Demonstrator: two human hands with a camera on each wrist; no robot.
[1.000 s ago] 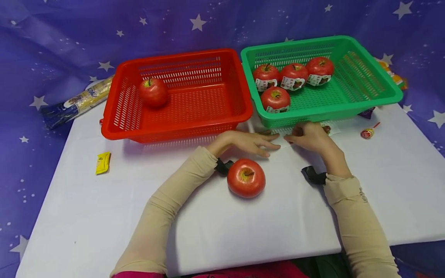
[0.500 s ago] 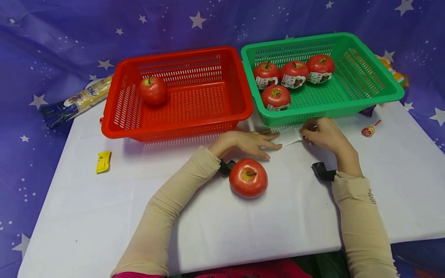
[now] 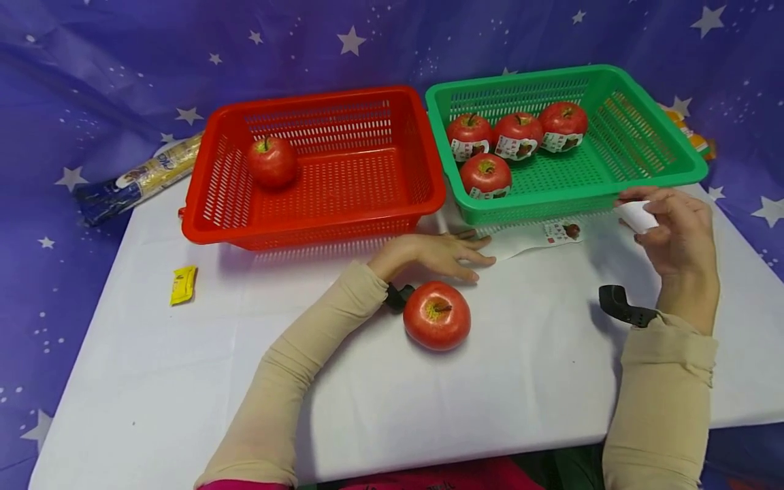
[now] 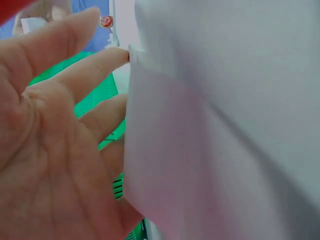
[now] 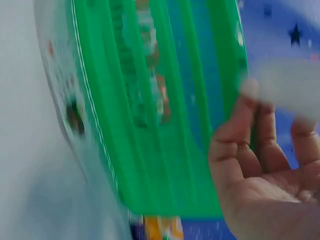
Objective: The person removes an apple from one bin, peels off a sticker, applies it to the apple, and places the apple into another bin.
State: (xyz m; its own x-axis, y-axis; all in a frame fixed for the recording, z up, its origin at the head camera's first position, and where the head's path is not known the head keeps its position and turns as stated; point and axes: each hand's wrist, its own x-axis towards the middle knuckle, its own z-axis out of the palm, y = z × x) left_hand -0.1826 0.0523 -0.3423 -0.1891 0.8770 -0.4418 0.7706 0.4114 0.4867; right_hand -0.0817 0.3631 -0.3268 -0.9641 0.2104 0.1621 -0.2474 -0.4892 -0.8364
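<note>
In the head view my right hand [image 3: 680,235] is raised at the right, pinching a white sticker [image 3: 638,216] between thumb and fingers. Its plain side faces the camera; in the right wrist view the sticker [image 5: 292,85] is blurred. My left hand [image 3: 437,254] rests on the table with fingers spread, its fingertips at the end of a pale backing strip [image 3: 514,242]. A printed label with a small apple picture [image 3: 562,233] shows on that strip. Just in front of the left wrist sits a red apple [image 3: 437,316] with no label visible.
A green basket [image 3: 582,197] holds several labelled apples [image 3: 486,173]. Beside it, a red basket [image 3: 318,228] contains one apple [image 3: 272,163]. A yellow packet [image 3: 182,285] lies left, and a long wrapped package [image 3: 143,178] is behind the red basket.
My right hand has moved right and upward from the backing strip, carrying the sticker away. The strip's printed label is now uncovered. My left hand has stayed in place.
</note>
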